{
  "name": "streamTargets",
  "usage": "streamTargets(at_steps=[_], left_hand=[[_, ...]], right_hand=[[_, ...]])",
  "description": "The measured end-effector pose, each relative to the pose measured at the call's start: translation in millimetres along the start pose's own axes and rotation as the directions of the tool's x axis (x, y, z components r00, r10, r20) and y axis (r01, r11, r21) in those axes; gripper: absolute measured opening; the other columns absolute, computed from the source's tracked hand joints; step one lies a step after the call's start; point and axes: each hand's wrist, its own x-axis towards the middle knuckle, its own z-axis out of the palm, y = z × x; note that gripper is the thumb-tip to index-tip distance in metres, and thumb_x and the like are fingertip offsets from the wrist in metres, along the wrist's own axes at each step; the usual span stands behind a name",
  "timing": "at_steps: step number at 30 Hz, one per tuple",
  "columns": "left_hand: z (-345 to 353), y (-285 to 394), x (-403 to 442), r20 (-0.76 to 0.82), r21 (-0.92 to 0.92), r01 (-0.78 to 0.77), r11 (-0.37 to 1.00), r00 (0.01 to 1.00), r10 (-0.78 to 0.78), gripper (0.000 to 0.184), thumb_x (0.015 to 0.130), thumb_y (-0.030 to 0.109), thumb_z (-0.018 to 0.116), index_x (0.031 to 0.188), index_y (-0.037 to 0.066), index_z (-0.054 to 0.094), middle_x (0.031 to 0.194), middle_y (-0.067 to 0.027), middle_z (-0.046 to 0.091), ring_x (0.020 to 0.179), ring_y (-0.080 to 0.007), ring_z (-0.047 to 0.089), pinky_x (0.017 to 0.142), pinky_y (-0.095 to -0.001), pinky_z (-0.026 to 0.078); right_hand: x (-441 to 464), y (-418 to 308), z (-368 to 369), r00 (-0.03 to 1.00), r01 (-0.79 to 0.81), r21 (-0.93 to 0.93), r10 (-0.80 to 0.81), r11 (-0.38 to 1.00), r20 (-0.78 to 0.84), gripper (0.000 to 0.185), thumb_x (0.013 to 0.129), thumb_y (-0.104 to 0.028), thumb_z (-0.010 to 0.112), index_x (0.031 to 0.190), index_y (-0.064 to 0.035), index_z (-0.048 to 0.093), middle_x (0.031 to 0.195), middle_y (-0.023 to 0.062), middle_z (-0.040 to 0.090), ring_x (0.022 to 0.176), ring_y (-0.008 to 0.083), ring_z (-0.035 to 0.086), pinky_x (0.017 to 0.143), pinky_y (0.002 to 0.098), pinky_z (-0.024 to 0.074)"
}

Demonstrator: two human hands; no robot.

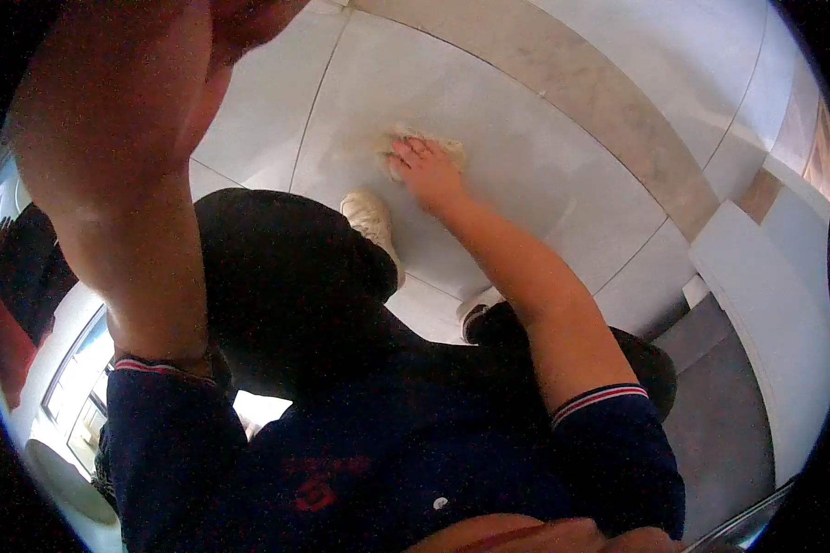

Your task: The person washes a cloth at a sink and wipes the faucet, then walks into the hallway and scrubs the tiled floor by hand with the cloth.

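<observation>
While the cloth [454,149] is pressed to the floor tiles [535,175] by the right hand [424,170] – fingers spread, not clenched – it could be bunched by uneven pressure, or caught against the nearby shoe [367,215] if dragged that way; whether anything is grasped by the left hand [258,20], dark at the top edge, cannot be told.

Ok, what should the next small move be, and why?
I'd probably slide the right hand and the crumpled cream cloth under it slightly toward the beige stone strip. The cloth lies on the pale grey floor tile, and a duller patch, perhaps damp or just shadow, shows between cloth and strip.
</observation>
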Motion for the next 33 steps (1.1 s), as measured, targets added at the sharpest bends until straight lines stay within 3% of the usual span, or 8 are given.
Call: streamTargets(at_steps=[4, 7, 12, 14, 17, 25, 30, 33], left_hand=[[-4.4, 13.2, 19.6, 0.066, -0.053, -0.068, 0.996, 0.995, 0.071, 0.023, 0.091, 0.027, 0.064, 0.083, 0.006, 0.060, 0.056, 0.0024, 0.043, 0.041, -0.0070, 0.036, 0.038, -0.0225, 0.030], [5.9, 25.2, 30.3, 0.150, -0.090, -0.092, 0.992, 0.983, 0.105, 0.024, 0.090, 0.027, 0.064, 0.080, 0.007, 0.059, 0.052, 0.0029, 0.040, 0.037, -0.0064, 0.033, 0.036, -0.0225, 0.028], [20.5, 25.9, 48.2, 0.235, -0.129, -0.096, 0.987, 0.964, 0.124, 0.026, 0.090, 0.027, 0.064, 0.074, 0.008, 0.056, 0.046, 0.0037, 0.035, 0.032, -0.0053, 0.029, 0.031, -0.0225, 0.024], [12.2, 18.0, 57.1, 0.302, -0.130, -0.128, 0.983, 0.940, 0.162, 0.026, 0.090, 0.027, 0.064, 0.075, 0.007, 0.058, 0.046, 0.0031, 0.037, 0.032, -0.0060, 0.031, 0.031, -0.0220, 0.026], [31.7, 15.5, 56.8, 0.309, -0.070, -0.164, 0.984, 0.934, 0.177, 0.026, 0.090, 0.028, 0.065, 0.078, 0.006, 0.059, 0.047, 0.0025, 0.039, 0.033, -0.0065, 0.034, 0.032, -0.0221, 0.028], [38.5, 21.7, 67.9, 0.732, 0.448, -0.825, 0.344, 0.560, 0.388, 0.016, 0.099, 0.013, 0.052, 0.101, 0.004, 0.066, 0.086, -0.0097, 0.068, 0.065, -0.0167, 0.062, 0.061, -0.0326, 0.054], [111.9, 33.7, -5.5, 0.653, 0.399, -0.080, 0.914, 0.724, -0.222, 0.032, 0.088, 0.038, 0.064, 0.098, 0.008, 0.070, 0.082, -0.0117, 0.070, 0.076, -0.0272, 0.067, 0.074, -0.0407, 0.052], [146.9, -17.2, -56.7, 0.506, 0.503, -0.138, 0.853, 0.847, -0.162, 0.035, 0.089, 0.037, 0.059, 0.084, 0.005, 0.072, 0.076, -0.0146, 0.069, 0.075, -0.0294, 0.069, 0.070, -0.0437, 0.053]], right_hand=[[30.6, 42.1, -75.5, 0.871, -0.058, -0.022, 0.062, 0.998, 0.488, 0.034, 0.088, -0.014, 0.051, 0.120, -0.0107, 0.063, 0.137, 0.0094, 0.055, 0.123, 0.0270, 0.053, 0.105, 0.0400, 0.0416], [19.3, 167.6, -101.9, 0.958, -0.286, -0.292, 0.265, 0.913, -0.109, 0.035, 0.086, -0.013, 0.057, 0.120, -0.0067, 0.062, 0.128, 0.0149, 0.059, 0.117, 0.0332, 0.056, 0.098, 0.0410, 0.0458], [28.9, 267.0, -180.4, 0.689, -0.621, -0.657, 0.697, 0.428, -0.197, 0.038, 0.087, -0.025, 0.058, 0.115, -0.0011, 0.062, 0.125, 0.0209, 0.058, 0.109, 0.0380, 0.058, 0.091, 0.0476, 0.0469], [61.0, 249.9, -192.5, 0.494, -0.869, -0.164, 0.817, 0.466, -0.296, 0.038, 0.088, -0.027, 0.057, 0.115, -0.0008, 0.063, 0.125, 0.0221, 0.057, 0.114, 0.0377, 0.055, 0.092, 0.0476, 0.0461], [84.2, 257.2, -135.3, 0.775, -0.631, -0.408, 0.518, 0.660, -0.361, 0.036, 0.089, -0.027, 0.057, 0.115, -0.0014, 0.062, 0.127, 0.0212, 0.056, 0.120, 0.0362, 0.052, 0.096, 0.0461, 0.0454], [56.0, 46.5, 7.7, 0.947, -0.153, -0.073, 0.168, 0.985, 0.274, 0.024, 0.091, -0.019, 0.050, 0.105, -0.0131, 0.068, 0.110, 0.0092, 0.068, 0.093, 0.0299, 0.066, 0.076, 0.0457, 0.0512], [-95.1, 11.6, -73.1, 0.476, -0.321, -0.124, 0.274, 0.939, 0.836, 0.015, 0.081, -0.019, 0.062, 0.091, -0.0142, 0.073, 0.101, 0.0079, 0.070, 0.092, 0.0289, 0.066, 0.078, 0.0456, 0.0521], [-153.9, 42.9, -134.1, 0.610, -0.305, 0.050, 0.155, 0.951, 0.777, 0.020, 0.081, -0.019, 0.064, 0.096, -0.0093, 0.073, 0.094, 0.0095, 0.071, 0.085, 0.0286, 0.066, 0.074, 0.0417, 0.0514]])
